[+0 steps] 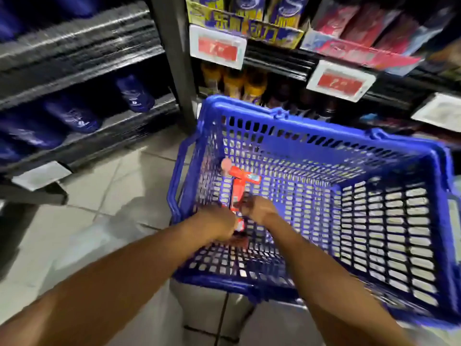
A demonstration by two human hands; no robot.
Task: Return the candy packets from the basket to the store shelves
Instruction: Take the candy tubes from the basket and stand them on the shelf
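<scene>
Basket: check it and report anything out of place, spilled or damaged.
Nothing looks spilled or broken. The blue basket holds red candy packets lying crossed at its left end, where both hands, left hand and right hand, reach for them. Motion blur hides any finer damage.

Motion blur smears the price tags (pixel 217 46), their figures unreadable.

Red price tags (pixel 217 47), tiled floor (pixel 99 208).

Blue lattice basket (pixel 311 151), red packets (pixel 243 176)
</scene>
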